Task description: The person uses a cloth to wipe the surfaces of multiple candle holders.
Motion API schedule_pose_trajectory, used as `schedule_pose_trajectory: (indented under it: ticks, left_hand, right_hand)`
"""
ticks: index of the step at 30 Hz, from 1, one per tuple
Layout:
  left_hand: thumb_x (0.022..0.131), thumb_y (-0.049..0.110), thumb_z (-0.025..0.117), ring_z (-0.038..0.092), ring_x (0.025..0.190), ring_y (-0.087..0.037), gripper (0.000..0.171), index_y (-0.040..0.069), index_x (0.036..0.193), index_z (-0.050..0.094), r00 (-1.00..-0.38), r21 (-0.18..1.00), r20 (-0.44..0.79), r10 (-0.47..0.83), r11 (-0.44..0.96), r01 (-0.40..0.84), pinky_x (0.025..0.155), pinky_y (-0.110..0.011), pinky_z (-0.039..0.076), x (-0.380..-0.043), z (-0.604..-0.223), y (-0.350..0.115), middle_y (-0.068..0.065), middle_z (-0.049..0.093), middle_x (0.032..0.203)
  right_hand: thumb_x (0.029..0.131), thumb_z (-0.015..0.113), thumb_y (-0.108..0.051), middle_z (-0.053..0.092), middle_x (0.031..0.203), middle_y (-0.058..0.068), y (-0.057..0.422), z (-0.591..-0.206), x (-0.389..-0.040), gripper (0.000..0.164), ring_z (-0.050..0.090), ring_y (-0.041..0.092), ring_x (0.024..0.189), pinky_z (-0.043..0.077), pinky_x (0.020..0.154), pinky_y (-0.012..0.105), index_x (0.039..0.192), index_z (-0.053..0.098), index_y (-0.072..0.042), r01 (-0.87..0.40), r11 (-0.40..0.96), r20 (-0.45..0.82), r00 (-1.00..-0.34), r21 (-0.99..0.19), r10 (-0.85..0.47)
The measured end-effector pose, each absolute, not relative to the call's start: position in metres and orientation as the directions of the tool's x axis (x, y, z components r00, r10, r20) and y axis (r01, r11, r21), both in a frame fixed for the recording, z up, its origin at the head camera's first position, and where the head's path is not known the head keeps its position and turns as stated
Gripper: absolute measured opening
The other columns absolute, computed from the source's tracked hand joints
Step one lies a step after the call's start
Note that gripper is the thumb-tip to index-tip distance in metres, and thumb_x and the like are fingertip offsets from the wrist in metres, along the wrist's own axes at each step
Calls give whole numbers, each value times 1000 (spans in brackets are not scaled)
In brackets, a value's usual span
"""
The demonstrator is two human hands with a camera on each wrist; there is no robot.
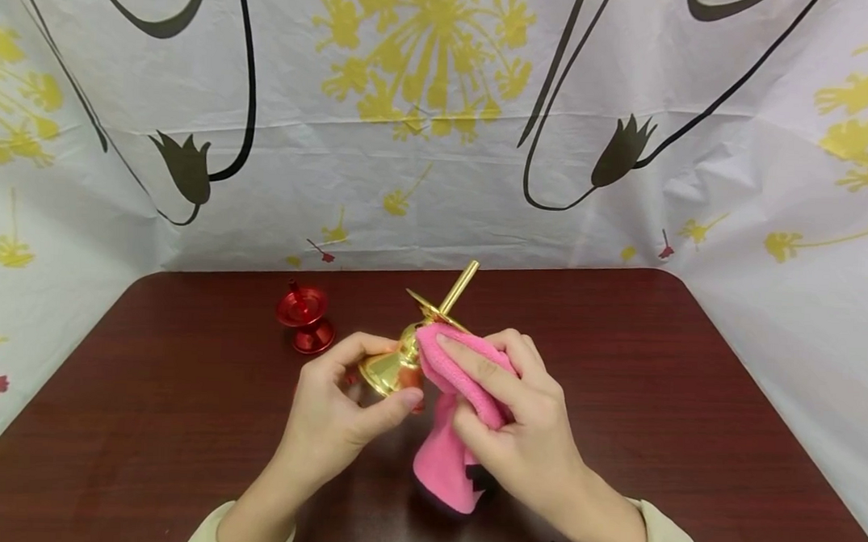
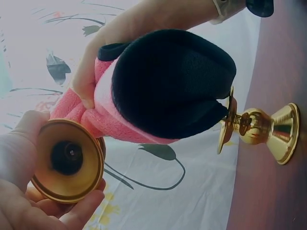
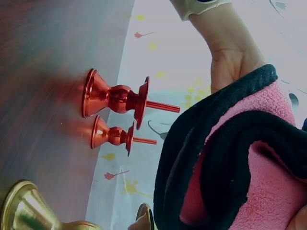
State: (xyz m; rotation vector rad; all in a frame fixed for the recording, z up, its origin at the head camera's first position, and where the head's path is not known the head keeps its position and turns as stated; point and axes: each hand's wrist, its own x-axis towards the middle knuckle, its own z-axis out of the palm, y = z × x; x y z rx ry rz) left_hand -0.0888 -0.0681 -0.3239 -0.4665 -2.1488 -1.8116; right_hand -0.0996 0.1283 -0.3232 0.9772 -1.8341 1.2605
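My left hand [image 1: 341, 404] grips a shiny gold candlestick [image 1: 384, 372] by its flared base, tilted so its thin stem points up and right. The left wrist view looks into the hollow underside of that base. In my right hand [image 1: 529, 421] is a folded pink cloth [image 1: 446, 457] with a black reverse side [image 2: 172, 81]. The fingers press the cloth against the candlestick's middle, just below its round dish. The cloth hides part of the candlestick's body, and its loose end hangs down over the table.
One red candlestick [image 1: 308, 322] stands on the dark wood table [image 1: 688, 444], behind my left hand. The right wrist view shows a second red candlestick [image 3: 115, 136] beside it. Another gold candlestick [image 2: 259, 127] stands upright on the table. A patterned white sheet [image 1: 423, 190] hangs behind.
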Motion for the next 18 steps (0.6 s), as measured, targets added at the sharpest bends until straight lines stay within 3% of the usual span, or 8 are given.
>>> schedule_pose_trajectory:
  ticks: [6,11,18]
  left_hand:
    - [76,-2,80,65,73,-8,28,-1,101,68,-910,900,412,52,133,415,62,-24,58,-89,-320,-73,-5,69,85]
    - [77,-3,79,67,73,-8,27,-3,101,66,-914,908,405,20,105,405,63,-23,58,-90,-317,-78,4,70,85]
    - [74,1,83,66,73,-10,30,3,99,67,-933,923,360,13,141,358,63,-26,59,-87,-317,-73,-3,70,85]
  right_hand:
    - [66,62,10,63,97,8,129,-323,-101,56,52,17,91,46,65,16,118,72,-6,-873,238,858,-473,-425,-203]
    - [66,64,10,63,98,7,130,-325,-103,55,53,16,93,47,64,15,117,72,-6,-850,245,834,-515,-466,-200]
    - [66,63,11,62,99,9,128,-326,-103,58,52,17,94,47,63,15,121,71,-5,-859,222,842,-504,-462,-196]
